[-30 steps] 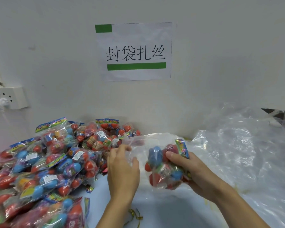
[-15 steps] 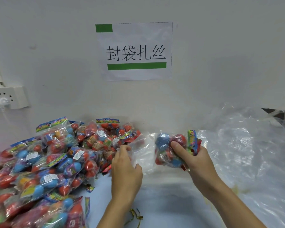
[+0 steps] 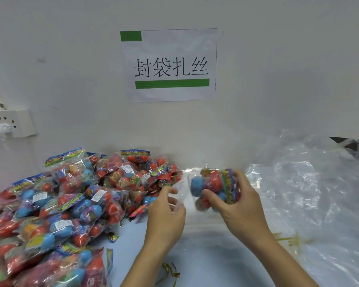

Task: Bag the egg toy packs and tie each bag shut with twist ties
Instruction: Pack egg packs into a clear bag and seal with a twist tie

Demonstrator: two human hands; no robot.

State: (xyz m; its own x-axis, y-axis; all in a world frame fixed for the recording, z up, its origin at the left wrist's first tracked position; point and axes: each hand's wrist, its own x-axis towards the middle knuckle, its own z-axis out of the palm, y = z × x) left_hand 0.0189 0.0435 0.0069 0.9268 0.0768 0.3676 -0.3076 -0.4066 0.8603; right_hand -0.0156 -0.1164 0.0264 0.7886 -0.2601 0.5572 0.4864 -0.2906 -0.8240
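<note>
Here the right hand [image 3: 239,206] grips an egg toy pack [image 3: 212,188], fingers curled.

right hand [image 3: 239,206] now higher and further from the body than a second ago, egg toy pack [image 3: 212,188] turned more upright, left hand [image 3: 166,214] pulling clear bag [image 3: 181,187] mouth tighter alongside

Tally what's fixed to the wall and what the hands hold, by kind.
Paper sign: 1
Wall socket: 1
Egg toy pack, gripped by right hand: 1
Clear bag, pinched by left hand: 1
Total: 4
</note>
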